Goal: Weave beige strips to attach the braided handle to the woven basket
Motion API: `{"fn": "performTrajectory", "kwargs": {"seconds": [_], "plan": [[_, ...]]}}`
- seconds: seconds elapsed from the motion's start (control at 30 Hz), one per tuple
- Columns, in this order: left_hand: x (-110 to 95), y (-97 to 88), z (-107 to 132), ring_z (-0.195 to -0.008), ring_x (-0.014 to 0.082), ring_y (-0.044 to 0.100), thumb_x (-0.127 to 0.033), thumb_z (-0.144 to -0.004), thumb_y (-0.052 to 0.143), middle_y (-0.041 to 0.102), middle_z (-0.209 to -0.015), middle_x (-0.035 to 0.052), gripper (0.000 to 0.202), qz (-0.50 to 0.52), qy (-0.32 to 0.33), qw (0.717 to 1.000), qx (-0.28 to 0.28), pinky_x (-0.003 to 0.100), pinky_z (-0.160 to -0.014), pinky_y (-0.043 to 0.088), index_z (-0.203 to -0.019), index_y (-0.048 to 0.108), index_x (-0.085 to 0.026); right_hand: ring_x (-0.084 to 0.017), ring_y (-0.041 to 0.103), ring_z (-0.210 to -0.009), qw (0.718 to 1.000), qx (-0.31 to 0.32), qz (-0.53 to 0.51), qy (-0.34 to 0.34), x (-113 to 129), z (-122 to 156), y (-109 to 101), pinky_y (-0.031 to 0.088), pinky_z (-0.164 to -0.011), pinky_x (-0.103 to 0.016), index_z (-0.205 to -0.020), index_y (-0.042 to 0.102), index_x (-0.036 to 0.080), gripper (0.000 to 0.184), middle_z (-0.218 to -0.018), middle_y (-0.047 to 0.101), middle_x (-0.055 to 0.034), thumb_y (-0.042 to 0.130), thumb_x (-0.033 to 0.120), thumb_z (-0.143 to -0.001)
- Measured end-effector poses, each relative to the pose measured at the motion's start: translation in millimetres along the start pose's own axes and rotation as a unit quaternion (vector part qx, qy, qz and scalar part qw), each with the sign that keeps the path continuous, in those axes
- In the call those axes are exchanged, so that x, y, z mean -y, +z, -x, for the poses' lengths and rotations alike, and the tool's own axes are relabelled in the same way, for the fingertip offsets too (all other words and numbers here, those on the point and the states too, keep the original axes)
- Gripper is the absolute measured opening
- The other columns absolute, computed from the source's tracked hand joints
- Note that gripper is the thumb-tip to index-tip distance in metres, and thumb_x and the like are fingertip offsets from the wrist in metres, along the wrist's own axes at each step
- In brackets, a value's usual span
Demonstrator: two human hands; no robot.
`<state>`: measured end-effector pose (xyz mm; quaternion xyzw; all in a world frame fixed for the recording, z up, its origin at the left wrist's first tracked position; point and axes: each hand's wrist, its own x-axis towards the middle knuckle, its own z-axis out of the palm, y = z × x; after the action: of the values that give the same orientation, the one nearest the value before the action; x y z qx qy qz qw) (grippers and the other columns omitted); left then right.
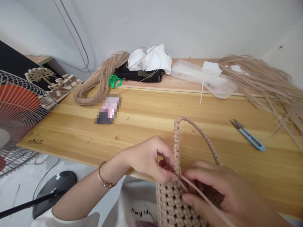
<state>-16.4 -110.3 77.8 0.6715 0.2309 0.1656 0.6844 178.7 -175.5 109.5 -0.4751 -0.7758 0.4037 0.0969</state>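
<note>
A tan woven basket (170, 205) with an open lattice stands upright at the table's front edge, close to my body. Its braided handle (176, 142) arches up from the rim. My left hand (151, 157) is closed at the foot of the handle, thumb and fingers pinching it where it meets the rim. From that same spot a flat tan strand (208, 201) runs down to the lower right. My right hand (227, 186) bends round the rim, its thumb and forefinger closed near the strand's start; part of its grip is hidden.
Blue-handled thread snips (248, 135) lie on the wooden table (146, 126) at right. Loose strands (272, 78) spread behind them. Farther back are a strand bundle (94, 85), a black pouch (139, 75), white paper and plastic bag (203, 78). A fan (21, 119) stands left.
</note>
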Motion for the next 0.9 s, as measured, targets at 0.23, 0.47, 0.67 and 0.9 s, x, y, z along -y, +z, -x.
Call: {"fn": "performTrajectory", "kwargs": {"seconds": [0.23, 0.47, 0.67, 0.9], "plan": [[-0.9, 1.7, 0.7, -0.048, 0.0066, 0.041, -0.019, -0.064, 0.068, 0.050, -0.051, -0.0018, 0.010, -0.008, -0.007, 1.000, -0.002, 0.019, -0.044, 0.035, -0.063, 0.066, -0.009, -0.013, 0.060, -0.064, 0.989, 0.039, -0.131, 0.050, -7.1, -4.6, -10.2, 0.043, -0.055, -0.022, -0.074, 0.069, 0.025, 0.016, -0.070, 0.063, 0.0015, 0.056, 0.021, -0.082], [-5.5, 1.1, -4.3, -0.050, 0.0068, 0.045, -0.009, -0.065, 0.066, 0.058, -0.056, 0.0005, 0.004, 0.005, 0.037, 0.999, 0.009, 0.019, -0.050, 0.039, -0.066, 0.070, -0.009, -0.014, 0.061, -0.067, 0.992, 0.059, -0.070, 0.087, -2.4, -21.9, -28.6, 0.043, -0.058, -0.024, -0.069, 0.071, 0.022, 0.016, -0.070, 0.069, 0.0018, 0.059, 0.016, -0.077], [0.6, 1.9, -6.6, -0.060, 0.0126, 0.057, -0.008, -0.064, 0.068, 0.069, -0.068, 0.0091, 0.008, 0.019, 0.064, 0.998, -0.001, 0.023, -0.058, 0.044, -0.071, 0.073, -0.008, -0.014, 0.060, -0.061, 0.990, 0.105, -0.072, 0.067, 0.3, -32.8, -31.0, 0.042, -0.054, -0.024, -0.067, 0.071, 0.023, 0.022, -0.064, 0.068, 0.0038, 0.054, 0.013, -0.077], [-3.1, -4.6, -6.8, -0.058, 0.0121, 0.055, -0.011, -0.068, 0.069, 0.070, -0.072, 0.0108, 0.008, -0.022, 0.039, 0.998, 0.042, 0.022, -0.056, 0.044, -0.074, 0.073, -0.008, -0.015, 0.061, -0.069, 0.995, 0.070, -0.076, -0.001, 0.5, -39.0, -26.6, 0.047, -0.071, -0.029, -0.065, 0.070, 0.025, 0.026, -0.072, 0.069, 0.0035, 0.056, 0.006, -0.076]]}}
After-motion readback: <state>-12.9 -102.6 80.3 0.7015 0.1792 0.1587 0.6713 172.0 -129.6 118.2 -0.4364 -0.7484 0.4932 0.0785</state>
